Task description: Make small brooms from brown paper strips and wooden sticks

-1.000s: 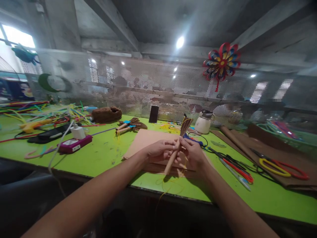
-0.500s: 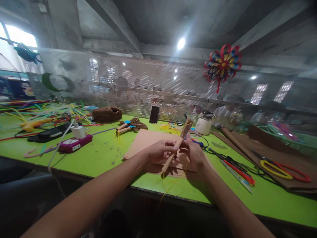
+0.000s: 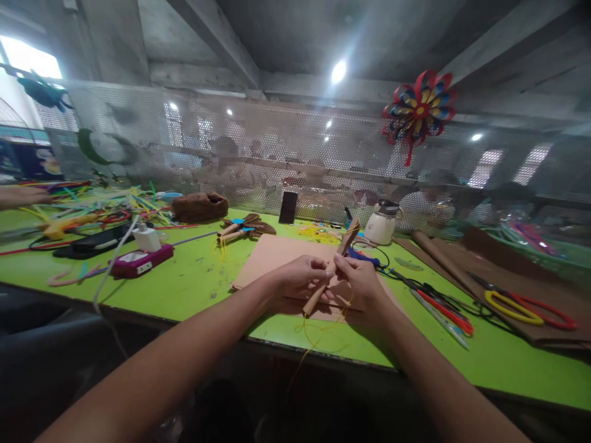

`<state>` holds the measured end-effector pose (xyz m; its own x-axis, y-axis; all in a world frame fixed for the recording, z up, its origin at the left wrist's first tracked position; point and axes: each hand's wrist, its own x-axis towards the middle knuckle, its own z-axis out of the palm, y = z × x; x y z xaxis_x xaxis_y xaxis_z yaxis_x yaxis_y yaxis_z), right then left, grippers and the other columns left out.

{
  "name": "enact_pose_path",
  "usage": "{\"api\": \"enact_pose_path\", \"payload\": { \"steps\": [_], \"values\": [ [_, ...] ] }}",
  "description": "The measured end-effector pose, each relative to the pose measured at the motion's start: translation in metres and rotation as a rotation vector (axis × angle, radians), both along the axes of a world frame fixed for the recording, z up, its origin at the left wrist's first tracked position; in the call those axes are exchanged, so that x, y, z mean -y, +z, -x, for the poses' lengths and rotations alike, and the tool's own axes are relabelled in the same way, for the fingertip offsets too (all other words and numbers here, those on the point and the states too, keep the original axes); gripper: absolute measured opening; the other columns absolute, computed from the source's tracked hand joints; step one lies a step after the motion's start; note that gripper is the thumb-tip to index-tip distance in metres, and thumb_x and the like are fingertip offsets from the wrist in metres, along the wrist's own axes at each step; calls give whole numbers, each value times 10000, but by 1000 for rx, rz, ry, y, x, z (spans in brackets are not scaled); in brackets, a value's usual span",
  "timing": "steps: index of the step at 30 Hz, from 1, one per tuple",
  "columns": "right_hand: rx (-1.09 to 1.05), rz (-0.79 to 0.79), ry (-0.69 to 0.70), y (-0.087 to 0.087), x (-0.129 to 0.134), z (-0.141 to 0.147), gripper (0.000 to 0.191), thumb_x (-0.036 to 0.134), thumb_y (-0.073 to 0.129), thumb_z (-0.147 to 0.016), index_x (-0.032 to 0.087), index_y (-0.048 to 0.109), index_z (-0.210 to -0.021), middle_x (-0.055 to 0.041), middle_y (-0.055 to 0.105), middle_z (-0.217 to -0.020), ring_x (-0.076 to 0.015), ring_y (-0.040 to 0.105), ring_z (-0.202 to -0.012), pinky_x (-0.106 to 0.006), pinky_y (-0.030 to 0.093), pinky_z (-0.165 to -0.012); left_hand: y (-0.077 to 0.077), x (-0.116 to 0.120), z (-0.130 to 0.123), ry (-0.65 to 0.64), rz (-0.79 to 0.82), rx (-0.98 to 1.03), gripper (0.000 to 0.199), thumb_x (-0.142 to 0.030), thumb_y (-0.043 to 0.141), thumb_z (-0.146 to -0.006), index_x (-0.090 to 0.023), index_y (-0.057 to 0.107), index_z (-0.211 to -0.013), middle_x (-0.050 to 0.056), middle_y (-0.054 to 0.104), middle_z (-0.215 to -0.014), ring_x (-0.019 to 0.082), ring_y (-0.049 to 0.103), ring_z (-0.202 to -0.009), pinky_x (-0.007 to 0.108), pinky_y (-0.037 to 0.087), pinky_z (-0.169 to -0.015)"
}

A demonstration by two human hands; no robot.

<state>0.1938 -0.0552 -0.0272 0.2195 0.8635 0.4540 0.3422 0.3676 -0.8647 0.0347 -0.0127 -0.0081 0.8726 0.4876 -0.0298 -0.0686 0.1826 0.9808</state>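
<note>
A rolled brown paper stick [image 3: 316, 298] slants between my hands, with yellow thread [image 3: 310, 335] trailing from its lower end. My left hand [image 3: 302, 275] is closed around its middle. The fingers of my right hand [image 3: 357, 274] pinch it higher up, near its dark, flattened top. Both hands are over a stack of light brown paper sheets [image 3: 261, 261] at the front of the green table. Similar rolled pieces with blue tape [image 3: 237, 229] lie behind the stack on the left.
Scissors [image 3: 514, 307], pens [image 3: 443, 317] and brown paper [image 3: 530, 277] lie right. A white jug [image 3: 381, 223] and phone [image 3: 288, 208] stand behind. Left are a purple power strip [image 3: 142, 261], colourful strips [image 3: 111, 203] and another person's hand [image 3: 23, 197].
My right hand has closed its fingertips on the stick, higher up than my left hand. Another person's hand has appeared at the far left. The view has shifted slightly.
</note>
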Motion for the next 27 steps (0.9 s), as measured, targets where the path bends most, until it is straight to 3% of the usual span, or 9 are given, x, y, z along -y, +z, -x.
{"api": "enact_pose_path", "payload": {
  "steps": [6, 10, 14, 18, 22, 27],
  "values": [
    [66, -50, -87, 3, 3, 4, 480, 595, 572, -728, 168, 538, -510, 21, 471, -494, -123, 399, -517, -273, 319, -539, -1, -4, -1, 42, -110, 7, 272, -286, 715, -712, -130, 563, -876, 20, 601, -769, 152, 647, -645, 320, 527, -666],
    [58, -58, -123, 1, 3, 7, 499, 617, 515, -767, 153, 605, -605, -21, 560, -574, -144, 460, -564, -278, 356, -559, 8, -9, 0, 160, -126, 129, 205, -249, 680, -747, -115, 572, -859, 40, 615, -776, 141, 646, -635, 272, 514, -654],
    [3, 2, -30, 0, 4, 16, 648, 677, 342, -819, 133, 615, -596, -71, 596, -570, -151, 504, -519, -285, 400, -517, 17, -14, 4, 309, 12, 246, 130, -195, 646, -779, -120, 540, -796, 35, 604, -709, 146, 642, -670, 296, 520, -742],
    [-95, 54, 139, 2, 8, 24, 680, 726, 329, -787, 130, 611, -624, -67, 590, -550, -135, 508, -470, -268, 411, -467, 16, -21, 7, 319, 75, 307, 124, -175, 647, -780, -122, 545, -825, 31, 610, -727, 138, 625, -664, 328, 513, -776],
    [47, 86, 189, 0, 11, 29, 568, 644, 398, -821, 128, 623, -748, -41, 597, -575, -129, 529, -488, -245, 420, -470, 11, -24, 6, 306, 47, 335, 175, -202, 676, -759, -121, 554, -855, 45, 623, -735, 140, 616, -676, 281, 499, -679],
    [331, 5, 84, -5, 13, 34, 307, 435, 527, -828, 163, 600, -705, 3, 564, -544, -120, 483, -481, -231, 354, -470, 8, -22, 1, 372, -13, 321, 258, -238, 751, -672, -112, 564, -798, -11, 566, -644, 71, 527, -549, 201, 428, -569]
  ]
}}
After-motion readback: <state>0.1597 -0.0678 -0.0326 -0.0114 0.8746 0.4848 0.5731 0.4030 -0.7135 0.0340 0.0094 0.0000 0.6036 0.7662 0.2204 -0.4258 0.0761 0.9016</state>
